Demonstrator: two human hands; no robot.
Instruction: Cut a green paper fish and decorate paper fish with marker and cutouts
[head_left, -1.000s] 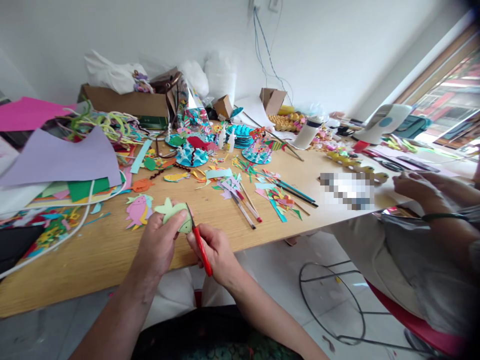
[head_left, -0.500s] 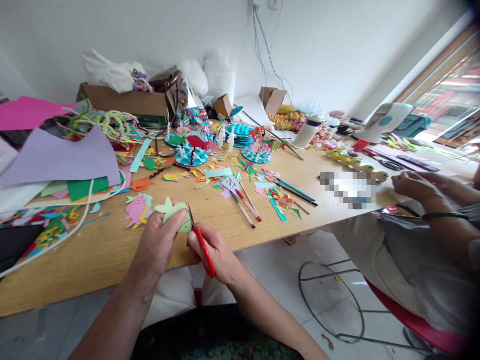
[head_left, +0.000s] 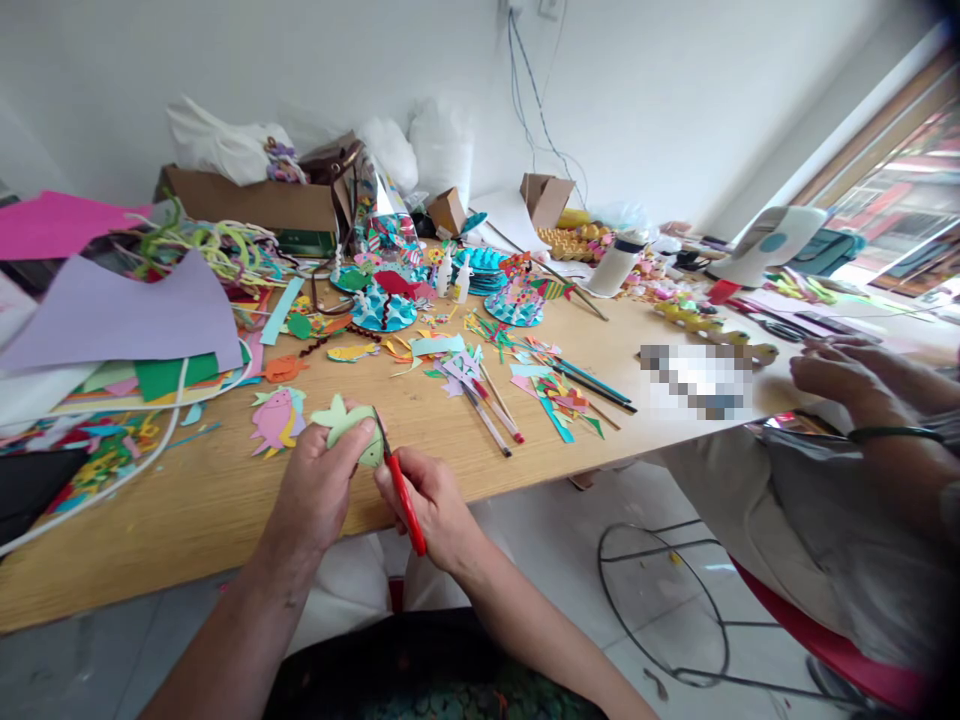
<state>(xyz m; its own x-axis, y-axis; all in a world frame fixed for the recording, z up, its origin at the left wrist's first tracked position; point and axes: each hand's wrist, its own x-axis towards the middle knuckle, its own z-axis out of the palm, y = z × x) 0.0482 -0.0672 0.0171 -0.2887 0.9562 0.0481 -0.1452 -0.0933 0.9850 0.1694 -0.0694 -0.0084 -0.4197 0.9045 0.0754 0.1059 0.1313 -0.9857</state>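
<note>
Between the thumb and fingers of my left hand (head_left: 319,480) is a light green paper fish (head_left: 341,422) with drawn marks on it. My right hand (head_left: 431,505) is closed round the red handles of a pair of scissors (head_left: 405,500). Its blades point up and lie along the right edge of the fish. Just left of my hands, a pink paper fish (head_left: 271,424) lies on the table with other coloured cut-outs partly under it. An orange cut-out (head_left: 285,369) and a yellow paper fish (head_left: 352,353) lie farther back.
On the wooden table (head_left: 202,520) are paper scraps (head_left: 566,400), pens (head_left: 487,420) and blue paper hats (head_left: 384,310). A purple sheet (head_left: 127,320) covers things at left. At right, a co-worker's hands (head_left: 840,375) are over the table; a stool frame (head_left: 664,600) stands below.
The scissors' red handles have come closer together and tilted slightly in my right hand. My left hand and the green fish have hardly moved. The co-worker's hands have shifted slightly.
</note>
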